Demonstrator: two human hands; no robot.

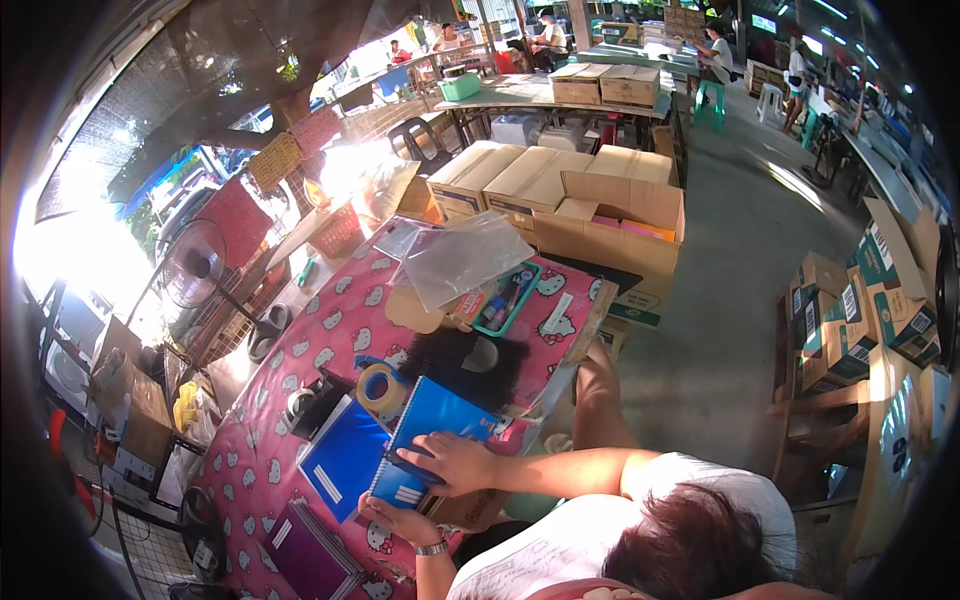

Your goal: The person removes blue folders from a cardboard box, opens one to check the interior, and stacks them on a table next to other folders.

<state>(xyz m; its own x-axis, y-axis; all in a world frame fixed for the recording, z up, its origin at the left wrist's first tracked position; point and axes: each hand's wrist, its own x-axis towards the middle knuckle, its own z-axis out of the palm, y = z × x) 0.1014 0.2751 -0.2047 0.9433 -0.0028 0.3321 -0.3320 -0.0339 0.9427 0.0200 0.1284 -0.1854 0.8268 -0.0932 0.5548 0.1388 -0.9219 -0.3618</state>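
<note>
A blue spiral notebook (425, 410) lies tilted near the front of the table, partly over another blue notebook (335, 455) with a white label. My left hand (398, 520) is closed at its lower corner, thumb and fingers gripping the edge. Across the cover rests my right hand (460, 463), fingers bent around a small dark object (418, 470) that I cannot make out. Just beyond the notebooks are a roll of tape (380, 388) and a black tape dispenser (322, 398). A stack of purple notebooks (308, 552) sits at the near left.
The pink patterned tablecloth (310, 350) also holds a black furry piece (435, 362), a teal tray (530, 296) of small items and clear plastic bags (465, 262). Cardboard boxes (540, 180) stand beyond the table. A fan (200, 265) is at left; several people are far off.
</note>
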